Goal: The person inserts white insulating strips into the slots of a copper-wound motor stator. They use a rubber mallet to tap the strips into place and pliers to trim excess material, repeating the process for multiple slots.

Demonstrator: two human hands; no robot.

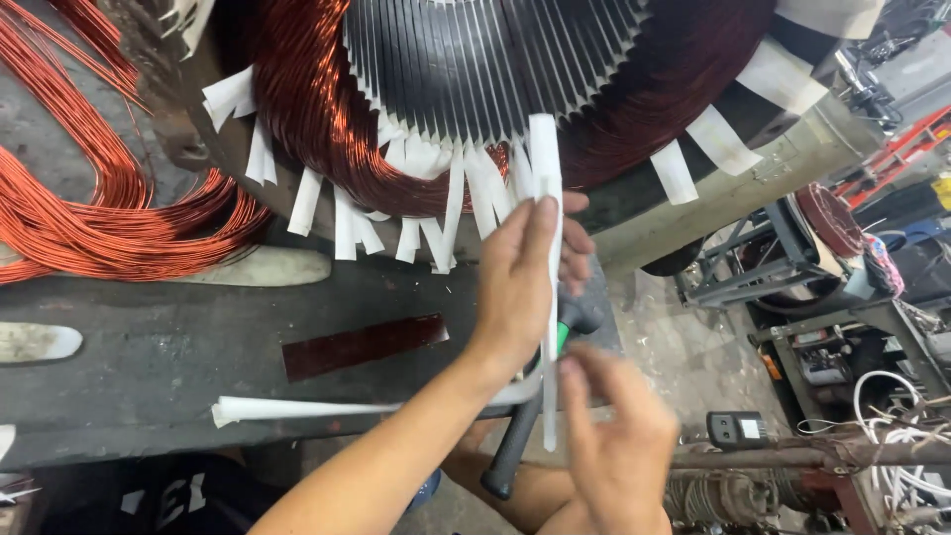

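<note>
Head view: left hand (520, 272) pinches upper part of white paper strip (548, 248), right hand (619, 436) pinches its lower part. Strip upright, below stator (475, 59) copper windings (307, 129), over desk (149, 367) edge.

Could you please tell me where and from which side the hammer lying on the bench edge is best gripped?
Grip the hammer by its black handle end, coming from below the bench: that end hangs free over the edge, while the head lies hidden behind the left hand and paper strip.
</note>
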